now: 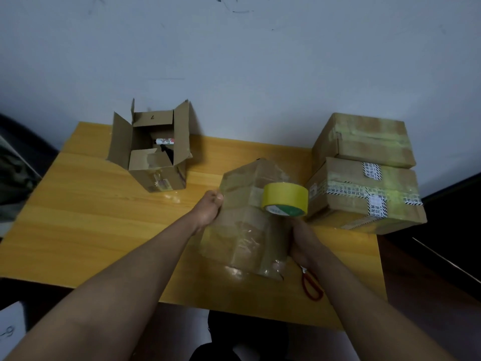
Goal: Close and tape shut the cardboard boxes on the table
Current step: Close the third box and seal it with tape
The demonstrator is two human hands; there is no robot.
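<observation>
The left hand point(209, 208) has its fingers curled on the left edge of the middle box point(250, 220); the right hand point(303, 243) grips that box's right side, its fingers mostly hidden behind it. The box sits closed at the centre of the desk point(104, 225), already glossy with tape, and the yellow tape roll point(285, 199) rests on top of it. Two sealed boxes point(364, 173) are stacked to the right; red scissors point(312, 285) lie under the right wrist. This box looks finished, so the step is setting it aside. Next comes the open box point(153, 149) at far left: fold its four flaps, then tape.
</observation>
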